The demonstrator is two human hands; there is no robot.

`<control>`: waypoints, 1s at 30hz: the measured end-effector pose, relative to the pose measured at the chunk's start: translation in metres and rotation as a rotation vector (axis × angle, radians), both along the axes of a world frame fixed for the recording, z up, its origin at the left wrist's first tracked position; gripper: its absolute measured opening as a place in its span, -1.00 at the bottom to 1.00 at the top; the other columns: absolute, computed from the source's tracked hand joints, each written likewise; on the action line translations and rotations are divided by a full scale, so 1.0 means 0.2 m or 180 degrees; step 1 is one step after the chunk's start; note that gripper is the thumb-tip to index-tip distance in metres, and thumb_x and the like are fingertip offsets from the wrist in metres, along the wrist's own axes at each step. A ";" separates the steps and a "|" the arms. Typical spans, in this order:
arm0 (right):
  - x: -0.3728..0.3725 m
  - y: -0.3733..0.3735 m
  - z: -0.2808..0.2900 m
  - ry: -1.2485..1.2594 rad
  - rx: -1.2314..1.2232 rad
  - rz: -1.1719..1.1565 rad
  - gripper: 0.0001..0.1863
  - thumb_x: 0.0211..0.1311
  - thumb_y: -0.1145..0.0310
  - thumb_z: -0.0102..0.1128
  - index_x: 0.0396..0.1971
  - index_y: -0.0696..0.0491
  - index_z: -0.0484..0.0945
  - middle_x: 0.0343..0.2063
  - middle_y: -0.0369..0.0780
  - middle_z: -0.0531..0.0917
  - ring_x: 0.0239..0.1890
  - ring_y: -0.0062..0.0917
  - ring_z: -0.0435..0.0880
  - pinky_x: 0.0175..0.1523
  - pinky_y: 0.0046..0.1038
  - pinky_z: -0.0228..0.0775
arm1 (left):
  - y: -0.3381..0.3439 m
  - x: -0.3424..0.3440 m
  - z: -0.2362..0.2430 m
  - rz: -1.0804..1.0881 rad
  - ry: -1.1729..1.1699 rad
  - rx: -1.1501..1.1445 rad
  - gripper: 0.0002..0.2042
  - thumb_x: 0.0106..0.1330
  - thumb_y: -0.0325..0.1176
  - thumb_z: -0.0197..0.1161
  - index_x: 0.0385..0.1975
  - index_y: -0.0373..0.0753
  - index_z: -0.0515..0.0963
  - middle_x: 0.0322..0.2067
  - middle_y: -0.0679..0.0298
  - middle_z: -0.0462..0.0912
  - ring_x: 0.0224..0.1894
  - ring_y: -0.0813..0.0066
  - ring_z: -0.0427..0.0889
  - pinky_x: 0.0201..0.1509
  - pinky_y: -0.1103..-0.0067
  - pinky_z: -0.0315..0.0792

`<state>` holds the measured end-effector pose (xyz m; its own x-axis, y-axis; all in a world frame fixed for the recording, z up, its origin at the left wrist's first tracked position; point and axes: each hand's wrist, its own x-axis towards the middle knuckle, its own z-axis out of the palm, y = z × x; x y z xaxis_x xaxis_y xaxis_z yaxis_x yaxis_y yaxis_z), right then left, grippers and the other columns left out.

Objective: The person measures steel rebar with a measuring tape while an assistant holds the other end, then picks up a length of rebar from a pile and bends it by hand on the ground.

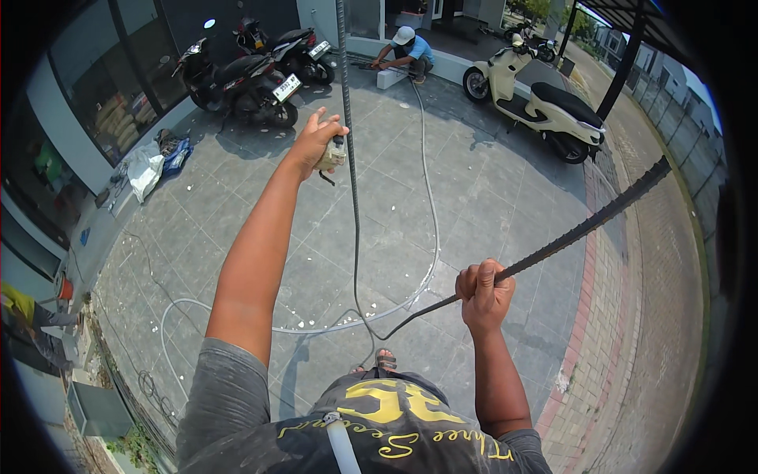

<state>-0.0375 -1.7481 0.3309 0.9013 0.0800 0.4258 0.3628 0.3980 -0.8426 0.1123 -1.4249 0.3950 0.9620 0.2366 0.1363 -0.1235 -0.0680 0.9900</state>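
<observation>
A long dark ribbed steel bar (pixel 354 221) is bent sharply near my sandalled feet; one length rises up the middle of the view, the other slants to the upper right. My right hand (pixel 484 292) is closed around the slanting length. At the upper middle, my left hand (pixel 320 138) holds a small pale, yellowish object (pixel 332 156) with dark parts, right beside the rising length. Some fingers are raised; whether they touch the bar I cannot tell. A grey hose (pixel 429 197) loops over the grey tiles (pixel 505 205) around the bend.
A crouching worker (pixel 412 51) handles rods by a white block (pixel 392 77). Two dark scooters (pixel 245 87) and a cream one (pixel 541 110) stand along the far side. Sacks (pixel 146 174) lie left; another person (pixel 24 308) is at the left edge. A paved road (pixel 659 300) runs right.
</observation>
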 end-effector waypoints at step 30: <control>-0.11 -0.73 -0.13 0.0412 0.0465 -0.1392 -0.62 0.43 0.17 -0.30 -0.64 -0.09 0.06 -0.83 -0.42 -0.03 -0.79 -0.73 -0.14 -0.72 -0.63 -0.20 | 0.90 -0.62 -0.10 0.2582 0.0787 0.2104 -0.59 0.20 0.00 0.16 -0.52 -0.32 0.53 -0.67 0.29 0.49 -0.70 0.53 0.51 -0.75 0.58 0.33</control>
